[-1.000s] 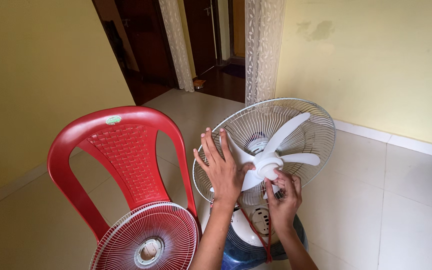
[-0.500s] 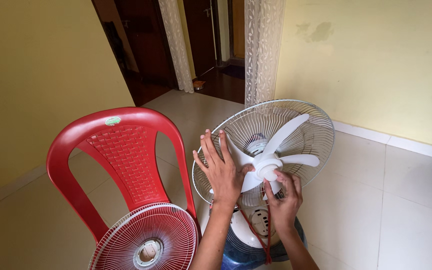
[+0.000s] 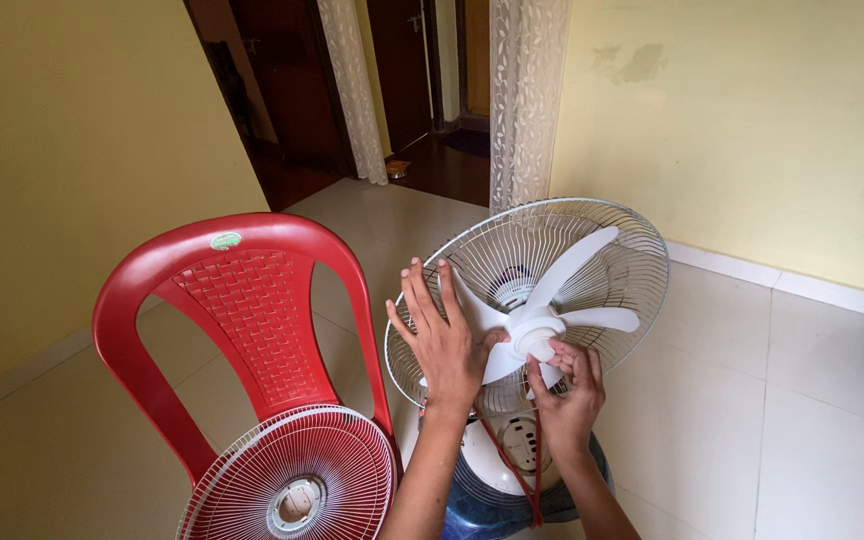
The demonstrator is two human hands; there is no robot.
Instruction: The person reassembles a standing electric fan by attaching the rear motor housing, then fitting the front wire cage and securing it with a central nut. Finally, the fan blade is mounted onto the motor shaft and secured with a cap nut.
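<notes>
1. Left hand [image 3: 444,345]: fingers spread wide and flat against a white fan blade [image 3: 467,305], gripping nothing; the flat palm appears to brace the blades against turning.
2. Right hand [image 3: 567,390]: fingers curled narrow around the white hub cap [image 3: 540,340] at the blade centre, just right of the left palm.
3. Behind both hands: rear wire guard [image 3: 612,240], open-faced, giving direct access to the blades.
4. Below the wrists: fan base [image 3: 497,470].
5. Left of the left forearm: detached front grille [image 3: 292,485], resting on the red plastic chair [image 3: 237,310], apart from the fan.

Red lattice-backed chair [image 3: 242,320], white fan blades [image 3: 542,310], yellow walls [image 3: 72,150].
</notes>
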